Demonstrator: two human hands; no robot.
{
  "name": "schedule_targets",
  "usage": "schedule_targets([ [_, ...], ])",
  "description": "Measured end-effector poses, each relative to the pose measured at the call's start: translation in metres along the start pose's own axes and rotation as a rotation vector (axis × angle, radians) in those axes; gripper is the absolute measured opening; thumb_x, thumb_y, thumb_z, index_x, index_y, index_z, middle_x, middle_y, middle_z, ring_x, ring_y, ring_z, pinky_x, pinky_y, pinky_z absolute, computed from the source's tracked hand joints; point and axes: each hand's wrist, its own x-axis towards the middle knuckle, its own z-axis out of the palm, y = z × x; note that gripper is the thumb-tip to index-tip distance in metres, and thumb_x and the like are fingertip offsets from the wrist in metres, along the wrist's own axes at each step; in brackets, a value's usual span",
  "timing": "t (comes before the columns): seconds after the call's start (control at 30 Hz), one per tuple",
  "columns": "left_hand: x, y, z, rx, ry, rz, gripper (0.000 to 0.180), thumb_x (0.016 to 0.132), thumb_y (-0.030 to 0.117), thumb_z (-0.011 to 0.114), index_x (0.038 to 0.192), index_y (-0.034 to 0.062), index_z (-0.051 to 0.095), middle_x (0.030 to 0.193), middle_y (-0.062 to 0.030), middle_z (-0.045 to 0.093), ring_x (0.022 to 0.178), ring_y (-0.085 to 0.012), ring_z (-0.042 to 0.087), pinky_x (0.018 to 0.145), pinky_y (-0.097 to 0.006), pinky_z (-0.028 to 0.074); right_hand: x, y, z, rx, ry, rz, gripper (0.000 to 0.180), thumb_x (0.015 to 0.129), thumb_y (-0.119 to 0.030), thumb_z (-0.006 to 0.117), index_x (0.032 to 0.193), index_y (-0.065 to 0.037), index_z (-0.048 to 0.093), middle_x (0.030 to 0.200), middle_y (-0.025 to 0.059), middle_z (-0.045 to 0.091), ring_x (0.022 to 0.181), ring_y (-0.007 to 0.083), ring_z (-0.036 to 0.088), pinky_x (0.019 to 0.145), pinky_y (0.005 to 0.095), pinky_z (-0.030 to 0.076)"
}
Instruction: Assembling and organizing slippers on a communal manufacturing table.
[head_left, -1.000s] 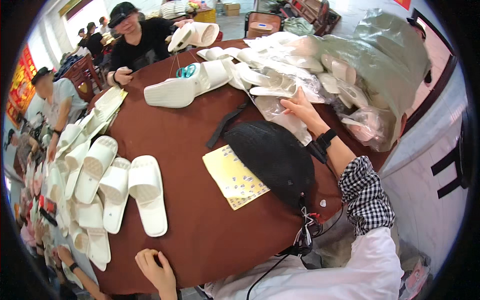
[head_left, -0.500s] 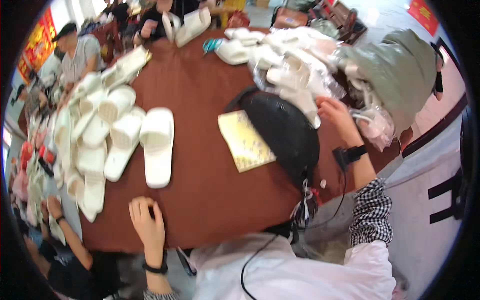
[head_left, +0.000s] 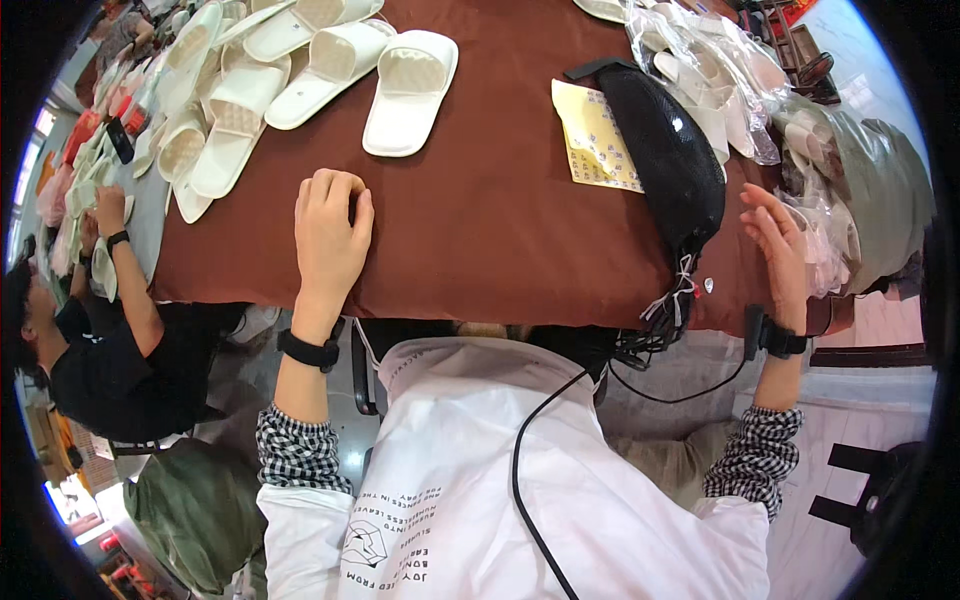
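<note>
My left hand rests palm down near the front edge of the table, holding nothing, its fingers loosely bent and the thumb apart. Beyond it lies a single cream slipper, sole down, beside a pile of similar slippers at the far left. My right hand is at the right side with fingers stretched and nothing in them. It is between a black waist bag and a clear plastic bag of pale pink slippers. Yellow sticker sheets lie partly under the waist bag.
Clear-bagged white slippers and a grey-green sack are along the right side. A black cable runs across my shirt to my right wrist. At the left, a person in black handles slippers. The brown tablecloth covers the table.
My view has tilted downward. My right hand has drawn back from the bagged white slippers toward the table's near right edge. My left hand stays below the single slipper.
</note>
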Motion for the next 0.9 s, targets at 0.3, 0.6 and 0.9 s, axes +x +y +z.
schedule_targets([
  [0.3,0.026,0.011,0.004,-0.040,0.003,0.027,0.007,0.087,0.006,0.066,0.090,0.0037,0.061,0.095,-0.0109,0.060,0.093,-0.0327,0.057,0.084,-0.045,0.047,-0.011,-0.018,0.035,-0.171,-0.113,-0.135,0.029,0.102,-0.006,0.057,0.130,0.001,0.065,0.121,0.0066,0.068,0.105,0.0136,0.064,0.096,0.0283,0.048],
  [0.6,0.027,0.041,-0.010,-0.055,-0.009,0.028,0.008,0.086,0.004,0.067,0.090,0.0039,0.060,0.096,-0.0118,0.060,0.095,-0.0339,0.057,0.084,-0.045,0.047,-0.019,0.004,0.043,-0.119,-0.038,-0.198,0.025,0.098,-0.001,0.059,0.121,0.000,0.069,0.114,0.0050,0.066,0.104,0.0126,0.061,0.091,0.0251,0.047],
  [0.9,0.034,0.048,-0.006,-0.047,-0.022,0.020,0.007,0.087,0.003,0.065,0.089,0.0023,0.059,0.096,-0.0153,0.060,0.097,-0.0369,0.057,0.088,-0.046,0.046,-0.019,0.013,0.042,-0.168,0.056,-0.355,0.023,0.094,-0.002,0.063,0.116,-0.001,0.072,0.110,0.0114,0.070,0.106,0.0226,0.067,0.093,0.0330,0.051],
])
